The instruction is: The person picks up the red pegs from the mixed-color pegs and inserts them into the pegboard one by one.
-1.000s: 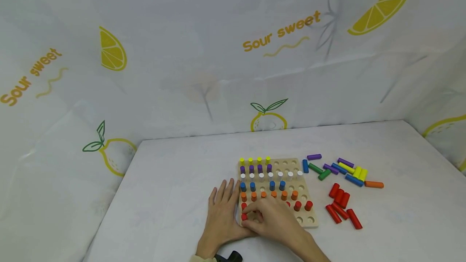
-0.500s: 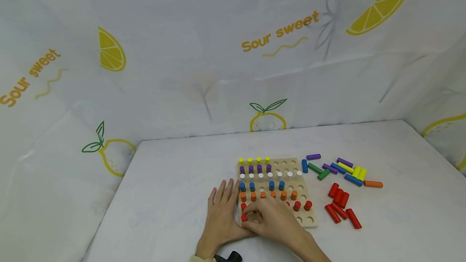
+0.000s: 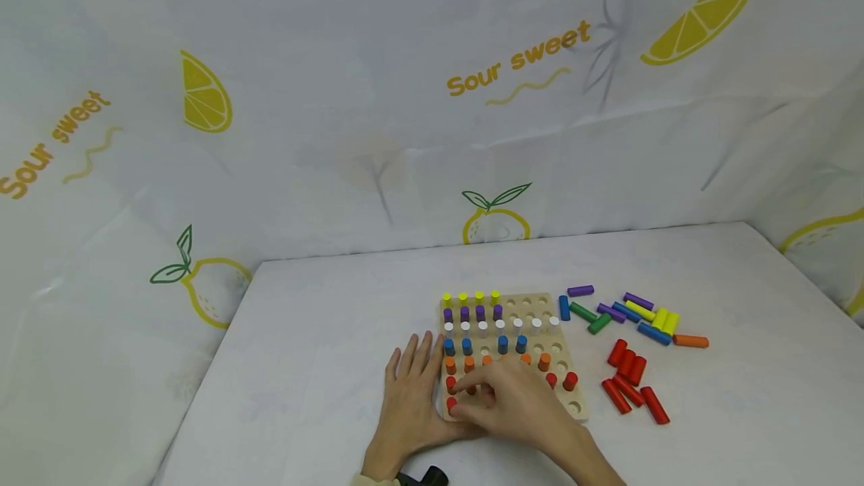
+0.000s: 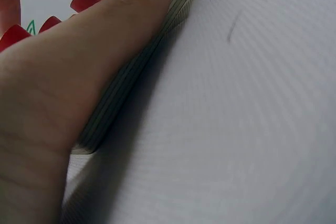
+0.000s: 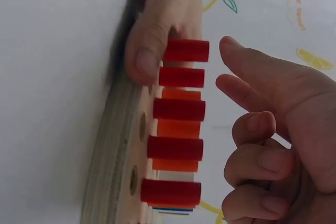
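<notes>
A wooden pegboard [image 3: 555, 358] carries upright rows of yellow, purple, white, blue, orange and red pegs. My left hand [image 3: 412, 407] lies along its left side, fingers straight, and the left thumb [image 4: 100, 35] rests against the front edge. Over the front left corner is my right hand [image 3: 509, 403], its thumb and index fingertips parted around a red peg [image 3: 451, 403]. In the right wrist view a small gap separates those fingertips from the red peg [image 5: 189, 51], which stands in the board. The other right fingers are curled in and hold nothing.
Several loose red pegs [image 3: 629, 390] lie right of the board. Behind them are loose green pegs [image 3: 599, 323], yellow pegs [image 3: 661, 319], blue pegs [image 3: 653, 333], purple pegs [image 3: 580, 291] and one orange peg [image 3: 691, 341]. A white cloth with lemon prints hangs behind the table.
My right thumb and index finger have spread apart from the corner red peg they were at, and the hand has shifted slightly right. The left hand has stayed put.
</notes>
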`<action>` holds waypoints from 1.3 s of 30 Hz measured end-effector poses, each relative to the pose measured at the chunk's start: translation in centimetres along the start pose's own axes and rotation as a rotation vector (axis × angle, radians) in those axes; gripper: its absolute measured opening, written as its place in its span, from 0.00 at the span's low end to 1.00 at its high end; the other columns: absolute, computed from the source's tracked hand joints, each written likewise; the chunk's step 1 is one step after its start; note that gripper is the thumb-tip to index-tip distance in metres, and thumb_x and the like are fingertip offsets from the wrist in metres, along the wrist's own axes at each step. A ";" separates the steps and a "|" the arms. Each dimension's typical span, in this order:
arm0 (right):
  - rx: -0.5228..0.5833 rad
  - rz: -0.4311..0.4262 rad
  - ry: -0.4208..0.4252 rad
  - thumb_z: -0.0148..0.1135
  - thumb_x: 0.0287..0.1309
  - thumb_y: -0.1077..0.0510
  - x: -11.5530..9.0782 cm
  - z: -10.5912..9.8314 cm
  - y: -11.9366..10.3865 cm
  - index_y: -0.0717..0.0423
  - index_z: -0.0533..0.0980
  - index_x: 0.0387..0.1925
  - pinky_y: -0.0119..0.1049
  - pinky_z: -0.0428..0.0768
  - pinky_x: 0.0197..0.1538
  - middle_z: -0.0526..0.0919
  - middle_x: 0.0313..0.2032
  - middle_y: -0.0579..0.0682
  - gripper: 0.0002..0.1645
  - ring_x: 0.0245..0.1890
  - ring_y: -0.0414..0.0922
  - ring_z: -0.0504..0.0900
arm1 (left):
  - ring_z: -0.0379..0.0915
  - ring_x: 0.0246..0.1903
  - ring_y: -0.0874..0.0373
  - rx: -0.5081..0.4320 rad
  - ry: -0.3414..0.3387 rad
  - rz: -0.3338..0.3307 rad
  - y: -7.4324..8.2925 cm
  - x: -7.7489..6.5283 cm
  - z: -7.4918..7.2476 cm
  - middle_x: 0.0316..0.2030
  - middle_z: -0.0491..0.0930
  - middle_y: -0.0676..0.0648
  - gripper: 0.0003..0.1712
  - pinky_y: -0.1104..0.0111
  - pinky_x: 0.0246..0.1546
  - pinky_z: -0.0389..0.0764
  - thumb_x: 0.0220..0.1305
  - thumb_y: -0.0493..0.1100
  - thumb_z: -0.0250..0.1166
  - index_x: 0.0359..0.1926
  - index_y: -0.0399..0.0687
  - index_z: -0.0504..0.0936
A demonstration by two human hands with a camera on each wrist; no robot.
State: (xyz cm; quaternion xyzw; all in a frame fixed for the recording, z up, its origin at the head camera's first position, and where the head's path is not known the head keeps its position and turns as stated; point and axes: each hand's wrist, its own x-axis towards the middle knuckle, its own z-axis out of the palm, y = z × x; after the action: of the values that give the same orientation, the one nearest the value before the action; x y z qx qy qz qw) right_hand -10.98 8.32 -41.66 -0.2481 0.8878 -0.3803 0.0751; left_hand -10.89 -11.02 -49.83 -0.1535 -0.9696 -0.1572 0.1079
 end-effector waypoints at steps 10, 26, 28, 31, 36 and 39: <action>-0.079 0.093 0.075 0.76 0.54 0.43 -0.4 -2.4 0.2 0.44 0.90 0.38 0.24 0.60 0.20 0.67 0.13 0.34 0.14 0.17 0.31 0.65 | 0.51 0.80 0.41 -0.107 -0.061 -0.055 0.2 0.1 -0.2 0.78 0.61 0.42 0.79 0.38 0.76 0.54 0.30 0.87 0.70 0.80 0.54 0.57; -0.140 0.180 0.226 0.77 0.54 0.44 -2.4 -7.5 2.3 0.44 0.90 0.41 0.28 0.61 0.20 0.66 0.14 0.39 0.15 0.19 0.35 0.64 | 0.50 0.80 0.40 -0.100 -0.095 -0.072 0.3 0.3 -0.1 0.79 0.60 0.43 0.79 0.38 0.77 0.53 0.29 0.85 0.71 0.80 0.53 0.58; -0.149 0.202 0.241 0.77 0.54 0.43 -2.7 -8.2 2.6 0.45 0.90 0.41 0.28 0.60 0.20 0.66 0.14 0.40 0.16 0.19 0.36 0.64 | 0.50 0.80 0.41 -0.103 -0.092 -0.074 0.3 0.2 -0.1 0.79 0.60 0.43 0.79 0.38 0.77 0.53 0.29 0.85 0.71 0.80 0.53 0.58; -0.160 0.245 0.259 0.76 0.54 0.42 -3.2 -9.1 3.2 0.45 0.90 0.41 0.29 0.62 0.20 0.68 0.16 0.42 0.16 0.21 0.38 0.66 | 0.50 0.80 0.42 -0.107 -0.092 -0.081 0.2 0.2 -0.1 0.79 0.59 0.44 0.79 0.39 0.77 0.52 0.28 0.85 0.71 0.80 0.54 0.58; -0.165 0.293 0.267 0.77 0.54 0.45 -4.2 -10.5 4.5 0.50 0.89 0.44 0.29 0.66 0.20 0.70 0.19 0.44 0.19 0.26 0.40 0.68 | 0.49 0.80 0.42 -0.109 -0.091 -0.084 0.3 0.2 -0.1 0.79 0.59 0.44 0.79 0.39 0.78 0.52 0.28 0.85 0.72 0.80 0.55 0.58; -0.165 0.311 0.256 0.77 0.54 0.47 -4.6 -11.0 5.4 0.54 0.88 0.46 0.29 0.66 0.18 0.71 0.19 0.44 0.21 0.23 0.40 0.68 | 0.49 0.80 0.42 -0.111 -0.093 -0.084 0.3 0.2 -0.2 0.79 0.59 0.44 0.79 0.39 0.78 0.52 0.28 0.85 0.72 0.80 0.54 0.58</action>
State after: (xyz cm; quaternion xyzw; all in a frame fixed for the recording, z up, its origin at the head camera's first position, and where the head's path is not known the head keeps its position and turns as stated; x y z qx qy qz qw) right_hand -12.57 20.84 -38.02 -0.0632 0.9458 -0.3187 -0.0012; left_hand -10.95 -10.77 -49.57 -0.1257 -0.9689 -0.2079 0.0474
